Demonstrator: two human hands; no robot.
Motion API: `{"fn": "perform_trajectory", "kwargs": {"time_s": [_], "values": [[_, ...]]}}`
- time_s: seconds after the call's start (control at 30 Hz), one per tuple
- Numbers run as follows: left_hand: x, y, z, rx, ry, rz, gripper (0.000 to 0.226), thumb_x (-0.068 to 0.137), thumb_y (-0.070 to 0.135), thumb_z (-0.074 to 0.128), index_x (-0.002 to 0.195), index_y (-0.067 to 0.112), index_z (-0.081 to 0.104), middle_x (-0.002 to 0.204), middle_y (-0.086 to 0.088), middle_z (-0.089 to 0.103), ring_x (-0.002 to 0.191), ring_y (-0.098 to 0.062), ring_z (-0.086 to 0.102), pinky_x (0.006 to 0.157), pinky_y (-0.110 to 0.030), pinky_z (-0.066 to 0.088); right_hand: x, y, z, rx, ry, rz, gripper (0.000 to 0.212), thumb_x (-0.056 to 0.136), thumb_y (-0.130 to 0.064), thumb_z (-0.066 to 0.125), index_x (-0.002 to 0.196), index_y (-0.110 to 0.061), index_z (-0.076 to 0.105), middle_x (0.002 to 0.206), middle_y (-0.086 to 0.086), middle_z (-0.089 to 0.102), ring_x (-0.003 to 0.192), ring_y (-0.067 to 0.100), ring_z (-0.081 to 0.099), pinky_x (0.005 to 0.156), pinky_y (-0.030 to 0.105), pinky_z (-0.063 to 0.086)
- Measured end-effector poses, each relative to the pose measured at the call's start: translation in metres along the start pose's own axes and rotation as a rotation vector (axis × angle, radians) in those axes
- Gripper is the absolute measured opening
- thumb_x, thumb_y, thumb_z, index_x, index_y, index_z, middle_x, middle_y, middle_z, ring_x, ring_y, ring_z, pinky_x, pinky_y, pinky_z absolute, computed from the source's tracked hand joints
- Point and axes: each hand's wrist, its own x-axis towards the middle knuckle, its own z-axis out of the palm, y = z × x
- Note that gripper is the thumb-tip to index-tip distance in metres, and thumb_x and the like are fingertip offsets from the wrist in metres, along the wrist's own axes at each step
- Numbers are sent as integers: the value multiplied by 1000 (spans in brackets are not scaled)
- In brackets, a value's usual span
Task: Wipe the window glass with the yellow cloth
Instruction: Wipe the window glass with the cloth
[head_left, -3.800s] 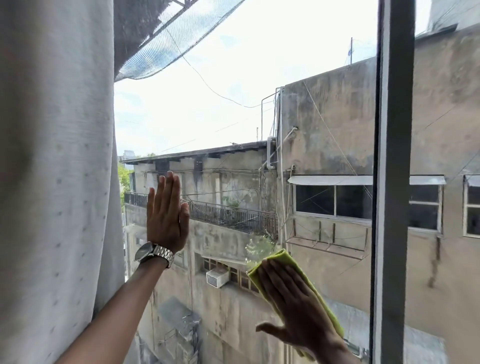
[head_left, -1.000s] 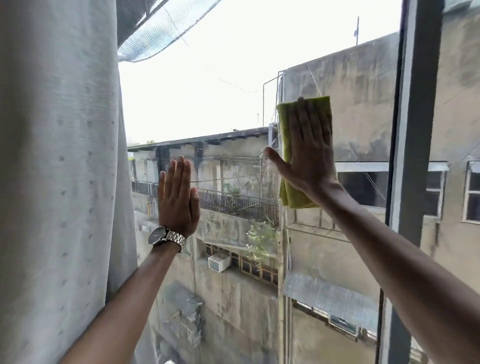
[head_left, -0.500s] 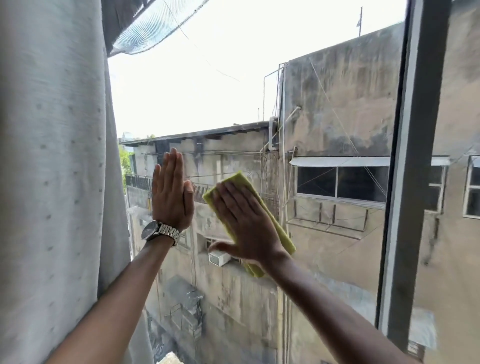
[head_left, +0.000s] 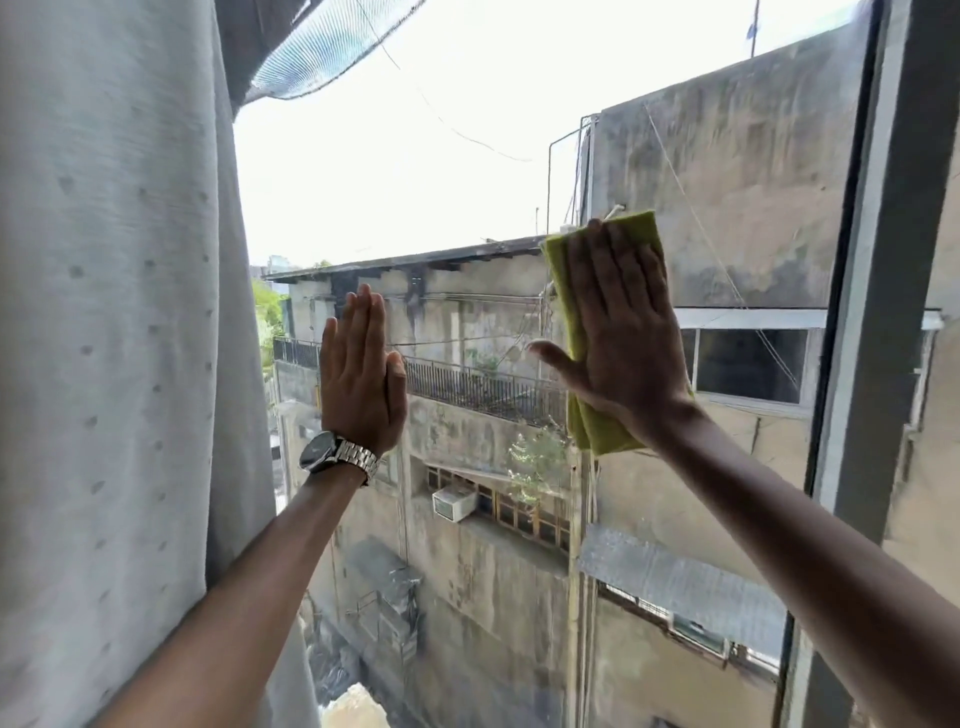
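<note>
The window glass (head_left: 415, 171) fills the middle of the view, with weathered buildings and bright sky behind it. My right hand (head_left: 621, 332) lies flat on the pane, fingers up, pressing the folded yellow cloth (head_left: 563, 291) against the glass at mid height, right of centre. The cloth shows above, left of and below the hand. My left hand (head_left: 361, 376), with a metal wristwatch (head_left: 337, 457), rests flat on the glass to the left with fingers together and nothing in it.
A pale grey curtain (head_left: 114, 338) hangs along the whole left side, close to my left arm. A dark vertical window frame (head_left: 872, 312) bounds the pane on the right. Mesh netting (head_left: 322, 47) hangs outside at the top.
My right hand has carried the cloth up and to the right across the glass, from beside my left hand. Before that it swept from high right down to the left. My left hand stays put.
</note>
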Motion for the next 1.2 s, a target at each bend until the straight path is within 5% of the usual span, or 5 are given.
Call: {"fn": "perform_trajectory", "kwargs": {"time_s": [0.23, 0.57, 0.7, 0.93, 1.2], "values": [[-1, -1, 5, 46, 0, 14, 59, 101, 24, 27, 156, 2, 22, 165, -18, 23, 156, -27, 18, 128, -50, 18, 57, -66, 4, 80, 65, 216, 111, 89, -88, 10, 160, -3, 19, 168, 19, 20, 157, 33, 16, 130, 50, 14], [0, -3, 0, 7, 2, 6, 59, 101, 26, 30, 154, 2, 27, 164, -15, 26, 155, -26, 22, 127, -51, 21, -64, -85, 22, 68, -143, -295, 114, 87, -89, 20, 160, -2, 16, 168, 21, 19, 157, 35, 16, 130, 47, 12], [1, -2, -1, 3, -21, -4, 61, 100, 26, 33, 156, 4, 23, 166, -13, 23, 157, -24, 18, 128, -50, 19, -120, -38, 16, 19, -163, -367, 106, 92, -85, 26, 160, -4, 22, 167, 16, 21, 156, 30, 17, 126, 47, 27], [3, -2, 1, 6, -19, -27, 60, 100, 27, 30, 156, 6, 24, 166, -12, 24, 157, -19, 13, 130, -44, 14, -42, 19, -3, -37, -29, -95, 100, 97, -80, 19, 158, 0, 28, 164, 22, 30, 154, 35, 27, 127, 51, 25], [-2, -4, 7, 53, 21, -60, 61, 101, 35, 25, 156, 10, 25, 167, -11, 23, 157, -23, 15, 130, -47, 8, 95, -45, -3, 82, 92, 142, 104, 93, -82, 16, 159, -2, 24, 167, 19, 24, 157, 33, 18, 129, 51, 17]]}}
